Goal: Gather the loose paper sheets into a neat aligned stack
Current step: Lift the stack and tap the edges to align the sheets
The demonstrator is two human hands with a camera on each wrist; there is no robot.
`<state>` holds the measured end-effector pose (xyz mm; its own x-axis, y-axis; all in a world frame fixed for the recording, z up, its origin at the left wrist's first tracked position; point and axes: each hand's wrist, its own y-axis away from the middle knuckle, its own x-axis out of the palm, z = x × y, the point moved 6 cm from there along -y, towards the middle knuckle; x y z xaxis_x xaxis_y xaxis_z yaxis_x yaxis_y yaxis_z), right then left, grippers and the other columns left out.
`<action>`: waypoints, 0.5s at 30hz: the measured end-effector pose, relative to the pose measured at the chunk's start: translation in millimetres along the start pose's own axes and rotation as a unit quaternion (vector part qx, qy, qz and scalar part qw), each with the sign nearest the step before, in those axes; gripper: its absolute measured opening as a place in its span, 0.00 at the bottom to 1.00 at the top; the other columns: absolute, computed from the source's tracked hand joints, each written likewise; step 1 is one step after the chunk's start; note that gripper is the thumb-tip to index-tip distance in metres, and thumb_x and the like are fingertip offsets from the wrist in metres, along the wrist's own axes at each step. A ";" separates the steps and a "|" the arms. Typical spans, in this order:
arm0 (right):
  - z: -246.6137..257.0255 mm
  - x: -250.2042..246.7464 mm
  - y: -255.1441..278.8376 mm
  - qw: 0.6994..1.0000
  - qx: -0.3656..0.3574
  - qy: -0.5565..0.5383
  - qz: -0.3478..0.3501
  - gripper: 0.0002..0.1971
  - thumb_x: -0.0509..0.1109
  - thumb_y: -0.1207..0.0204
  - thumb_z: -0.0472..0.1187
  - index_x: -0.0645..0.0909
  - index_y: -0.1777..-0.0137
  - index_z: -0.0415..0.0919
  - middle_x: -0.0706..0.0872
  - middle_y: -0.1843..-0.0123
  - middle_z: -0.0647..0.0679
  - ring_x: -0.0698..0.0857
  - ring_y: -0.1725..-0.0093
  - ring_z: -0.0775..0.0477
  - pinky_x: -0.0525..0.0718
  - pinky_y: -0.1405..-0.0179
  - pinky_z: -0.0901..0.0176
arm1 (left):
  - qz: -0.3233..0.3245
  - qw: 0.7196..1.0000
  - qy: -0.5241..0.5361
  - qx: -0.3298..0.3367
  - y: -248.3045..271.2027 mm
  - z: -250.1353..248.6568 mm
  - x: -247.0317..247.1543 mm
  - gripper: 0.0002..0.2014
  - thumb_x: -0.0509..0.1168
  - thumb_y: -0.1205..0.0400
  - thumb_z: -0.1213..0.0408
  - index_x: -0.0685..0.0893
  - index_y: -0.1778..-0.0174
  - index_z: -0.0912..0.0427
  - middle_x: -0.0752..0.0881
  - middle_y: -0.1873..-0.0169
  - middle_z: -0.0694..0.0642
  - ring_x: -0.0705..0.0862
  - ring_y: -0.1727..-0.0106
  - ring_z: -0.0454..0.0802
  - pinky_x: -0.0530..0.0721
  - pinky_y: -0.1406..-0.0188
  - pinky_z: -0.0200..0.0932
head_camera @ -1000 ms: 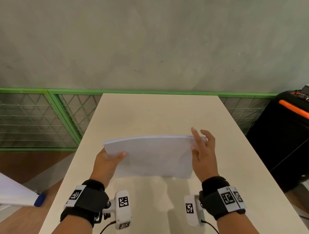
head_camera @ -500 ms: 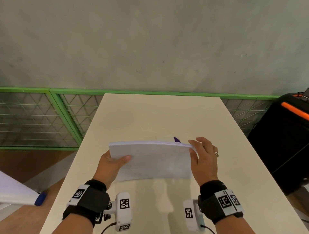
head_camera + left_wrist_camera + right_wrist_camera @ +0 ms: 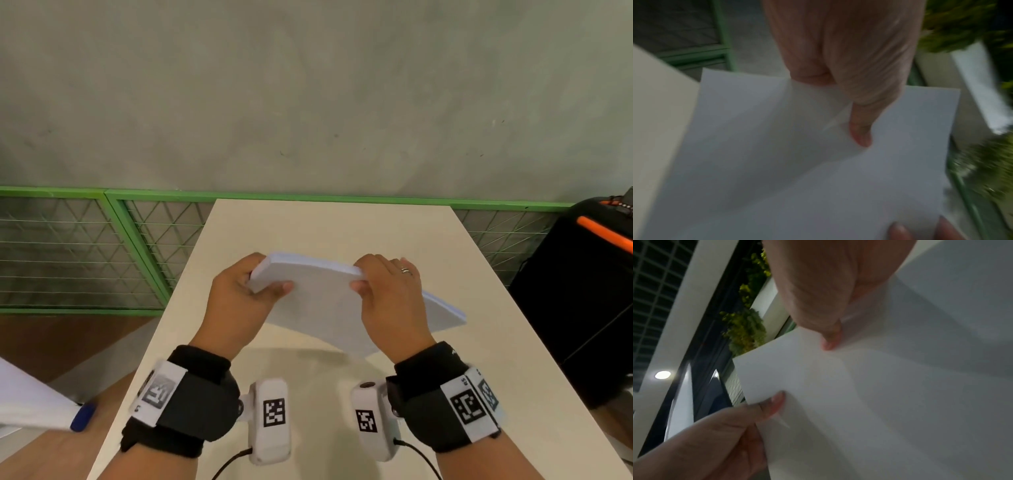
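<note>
A stack of white paper sheets [image 3: 325, 301] hangs in the air above the beige table [image 3: 329, 233], tilted so its far left corner is high and its right end droops low. My left hand [image 3: 246, 294] grips the upper left corner, thumb on the near face and fingers behind. My right hand [image 3: 387, 291] pinches the top edge farther right, thumb in front and fingers curled over the back. The left wrist view shows a thumb [image 3: 859, 126] pressed on the sheet [image 3: 797, 162]. In the right wrist view both thumbs press the paper [image 3: 879, 386].
A green-framed wire mesh fence [image 3: 78, 253] runs behind and to the left of the table. A black case with an orange stripe [image 3: 589, 274] stands at the right. A white sheet with a blue tip [image 3: 34, 407] lies at the lower left, off the table.
The stack has swung from a level hold to a steep tilt, right end down. My right hand slid left along the top edge and both hands rose and came closer together.
</note>
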<state>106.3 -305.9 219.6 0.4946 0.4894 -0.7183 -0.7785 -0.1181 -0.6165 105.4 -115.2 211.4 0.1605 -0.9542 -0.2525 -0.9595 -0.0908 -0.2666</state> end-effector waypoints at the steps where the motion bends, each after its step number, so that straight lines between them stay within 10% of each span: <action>1: -3.6 -1.1 -1.2 0.999 0.020 -0.036 0.000 0.04 0.65 0.33 0.29 0.77 0.62 0.39 0.77 0.73 0.53 0.76 0.72 0.41 0.76 0.56 0.47 | -0.028 0.999 -0.033 0.012 -1.8 -8.5 -2.9 0.13 0.73 0.28 0.65 0.80 0.64 0.40 0.86 0.66 0.37 0.82 0.57 0.39 0.80 0.59 0.38; 5: -32.9 4.1 4.9 0.955 0.193 -0.220 0.043 0.02 0.59 0.31 0.39 0.68 0.63 0.46 0.72 0.70 0.57 0.73 0.67 0.44 0.69 0.68 0.58 | -0.186 0.965 -0.184 0.018 -3.4 -21.7 -22.5 0.36 0.79 0.36 0.55 0.71 0.32 0.43 0.70 0.28 0.48 0.62 0.26 0.47 0.63 0.25 0.59; 8: -53.5 8.8 19.3 0.894 0.290 -0.341 0.016 0.06 0.62 0.25 0.34 0.72 0.59 0.45 0.79 0.64 0.50 0.79 0.64 0.49 0.75 0.70 0.71 | -0.212 0.974 -0.054 -0.061 -3.8 8.4 -30.6 0.59 0.81 0.38 0.60 0.48 0.18 0.48 0.55 0.18 0.54 0.54 0.17 0.52 0.58 0.20 0.61; 11: -62.1 20.4 34.2 0.838 0.331 -0.434 0.002 0.12 0.60 0.23 0.26 0.76 0.51 0.44 0.84 0.58 0.49 0.82 0.59 0.49 0.80 0.61 0.62 | -0.092 0.976 0.155 -0.125 -2.6 36.3 -7.5 0.46 0.78 0.37 0.65 0.63 0.23 0.52 0.82 0.34 0.50 0.82 0.33 0.45 0.85 0.43 0.42; 15: -69.0 32.5 51.2 0.805 0.353 -0.476 0.006 0.14 0.59 0.23 0.25 0.78 0.46 0.43 0.86 0.53 0.47 0.84 0.55 0.48 0.82 0.55 0.56 | -0.032 0.979 0.149 -0.138 4.1 50.5 7.5 0.11 0.72 0.27 0.72 0.84 0.55 0.50 0.92 0.68 0.38 0.89 0.65 0.35 0.86 0.67 0.30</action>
<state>109.3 -355.6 142.5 0.2251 0.9726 0.0575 -0.9733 0.2272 -0.0333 114.3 -108.4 161.4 0.1881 -0.9809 0.0505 -0.9821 -0.1884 -0.0009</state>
